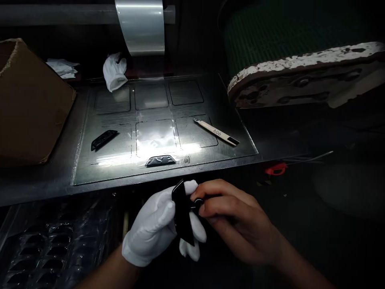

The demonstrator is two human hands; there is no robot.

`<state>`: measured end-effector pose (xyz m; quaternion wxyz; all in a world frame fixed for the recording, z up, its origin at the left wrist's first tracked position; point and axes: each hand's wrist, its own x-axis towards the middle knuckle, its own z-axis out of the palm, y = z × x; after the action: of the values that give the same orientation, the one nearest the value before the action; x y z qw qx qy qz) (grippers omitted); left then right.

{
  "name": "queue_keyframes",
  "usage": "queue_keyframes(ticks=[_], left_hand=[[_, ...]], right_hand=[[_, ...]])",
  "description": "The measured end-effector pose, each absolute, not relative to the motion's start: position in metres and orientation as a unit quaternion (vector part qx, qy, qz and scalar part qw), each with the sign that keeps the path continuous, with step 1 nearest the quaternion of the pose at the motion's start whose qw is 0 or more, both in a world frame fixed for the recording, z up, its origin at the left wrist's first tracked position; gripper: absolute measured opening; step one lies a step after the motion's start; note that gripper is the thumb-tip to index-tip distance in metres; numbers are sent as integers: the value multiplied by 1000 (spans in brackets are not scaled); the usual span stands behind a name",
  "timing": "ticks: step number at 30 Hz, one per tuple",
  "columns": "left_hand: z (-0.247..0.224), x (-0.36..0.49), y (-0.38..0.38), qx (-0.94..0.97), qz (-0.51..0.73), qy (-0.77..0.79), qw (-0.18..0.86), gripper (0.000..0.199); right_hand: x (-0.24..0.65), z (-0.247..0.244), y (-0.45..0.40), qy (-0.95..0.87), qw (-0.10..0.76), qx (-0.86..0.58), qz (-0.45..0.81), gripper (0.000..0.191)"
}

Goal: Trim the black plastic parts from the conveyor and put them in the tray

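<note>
My left hand (156, 224), in a white glove, grips a glossy black trapezoid-shaped plastic part (182, 214) between thumb and fingers, just off the table's front edge. Bare, my right hand (237, 216) pinches a small round black piece (197, 202) against the part's right side; what exactly this piece is cannot be made out. On the table ahead lie two similar parts: a black one (104, 139) at the left and one with a wrinkled film-like surface (160, 161) near the front edge. A pale craft knife (216, 131) marked A06 rests at the right.
A cardboard box (33, 108) stands at the left. White gloves (115, 72) lie behind, below a hanging roll of film (142, 28). A green ribbed machine part (294, 36) overhangs at the right, above red-handled scissors (276, 169). Clear plastic trays (51, 249) are at lower left.
</note>
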<state>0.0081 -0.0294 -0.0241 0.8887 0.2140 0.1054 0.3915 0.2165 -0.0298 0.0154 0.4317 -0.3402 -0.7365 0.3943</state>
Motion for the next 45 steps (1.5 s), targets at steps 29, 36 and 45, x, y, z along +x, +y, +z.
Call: queue_keyframes(ticks=[29,36,45], left_hand=[[-36,3,-39,206,363,167,893,58],[-37,11,-43,207,419,174,867,43],[-22,3,-36,283,322,337,838,49]], right_hand=[[212,-4,-40,-687,444,-362,448,29],[213,-5,-44,-613,417,-400,539,33],[215,-9,-34,-542,326,-468,617,19]])
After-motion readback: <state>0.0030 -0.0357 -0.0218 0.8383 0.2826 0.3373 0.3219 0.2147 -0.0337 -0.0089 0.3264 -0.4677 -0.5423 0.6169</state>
